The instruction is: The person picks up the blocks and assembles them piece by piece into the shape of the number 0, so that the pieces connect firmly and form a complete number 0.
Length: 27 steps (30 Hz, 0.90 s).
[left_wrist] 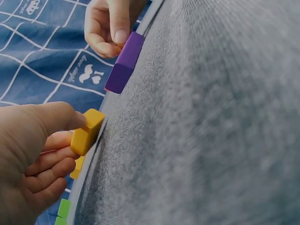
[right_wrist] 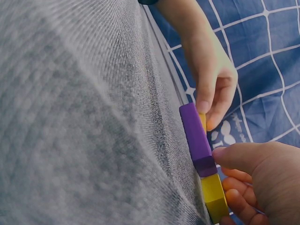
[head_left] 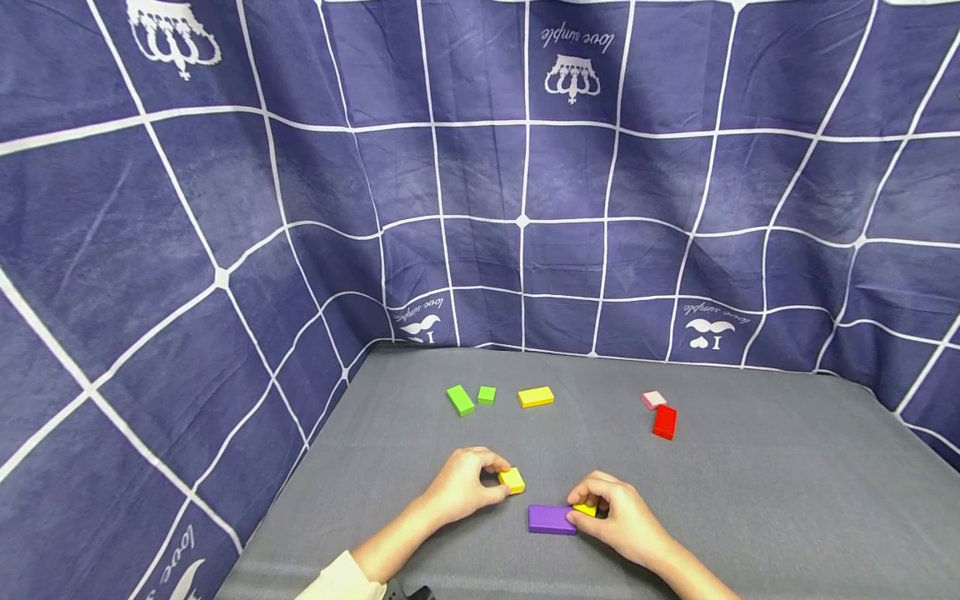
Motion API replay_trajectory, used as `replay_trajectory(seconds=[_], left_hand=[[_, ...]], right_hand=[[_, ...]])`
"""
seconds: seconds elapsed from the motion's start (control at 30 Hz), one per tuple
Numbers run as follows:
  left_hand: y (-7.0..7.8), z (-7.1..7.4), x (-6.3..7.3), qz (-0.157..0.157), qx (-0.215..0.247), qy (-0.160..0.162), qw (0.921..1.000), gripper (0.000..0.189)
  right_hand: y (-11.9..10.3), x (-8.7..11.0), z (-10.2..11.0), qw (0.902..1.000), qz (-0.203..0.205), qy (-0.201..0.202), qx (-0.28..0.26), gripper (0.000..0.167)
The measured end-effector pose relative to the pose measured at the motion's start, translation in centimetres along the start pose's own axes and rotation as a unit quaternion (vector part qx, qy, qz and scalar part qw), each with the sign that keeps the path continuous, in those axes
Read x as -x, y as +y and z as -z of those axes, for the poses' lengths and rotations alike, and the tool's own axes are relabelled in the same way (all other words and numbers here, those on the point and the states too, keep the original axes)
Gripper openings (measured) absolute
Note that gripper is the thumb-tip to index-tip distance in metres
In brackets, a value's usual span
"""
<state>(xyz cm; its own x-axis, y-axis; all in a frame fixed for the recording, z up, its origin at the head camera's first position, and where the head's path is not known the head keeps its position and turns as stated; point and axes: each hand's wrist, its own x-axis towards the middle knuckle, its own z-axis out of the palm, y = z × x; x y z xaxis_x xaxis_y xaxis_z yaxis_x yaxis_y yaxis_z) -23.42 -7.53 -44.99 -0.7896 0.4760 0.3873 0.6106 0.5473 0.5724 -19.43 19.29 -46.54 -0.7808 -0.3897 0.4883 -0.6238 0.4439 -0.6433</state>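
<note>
My left hand (head_left: 463,485) pinches a small square yellow block (head_left: 513,481) between thumb and fingers, close over the grey table. To the right and nearer to me lies a long purple block (head_left: 551,520). The fingers of my right hand (head_left: 619,518) curl around a second yellow block (right_wrist: 214,199) at the purple block's right end. In the right wrist view, that hand's thumb lies against the end of the purple block, where the two blocks meet. Most of this second yellow block is hidden by the hand in the head view.
Farther back on the grey table (head_left: 750,483) lie a long green block (head_left: 461,400), a small green block (head_left: 487,395) and a long yellow block (head_left: 536,397). A pink block (head_left: 653,400) and a red block (head_left: 665,422) lie at the back right. Behind hangs a blue-and-white cloth (head_left: 480,175).
</note>
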Motion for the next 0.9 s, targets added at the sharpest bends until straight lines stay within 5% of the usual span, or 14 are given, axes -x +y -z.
replay_trajectory(seconds=[0.9], left_hand=[[0.60,0.07,0.41,0.012,0.009,-0.080,0.9966,0.027]], right_hand=[[0.21,-0.06,-0.09,1.0000,0.004,0.005,-0.003,0.021]])
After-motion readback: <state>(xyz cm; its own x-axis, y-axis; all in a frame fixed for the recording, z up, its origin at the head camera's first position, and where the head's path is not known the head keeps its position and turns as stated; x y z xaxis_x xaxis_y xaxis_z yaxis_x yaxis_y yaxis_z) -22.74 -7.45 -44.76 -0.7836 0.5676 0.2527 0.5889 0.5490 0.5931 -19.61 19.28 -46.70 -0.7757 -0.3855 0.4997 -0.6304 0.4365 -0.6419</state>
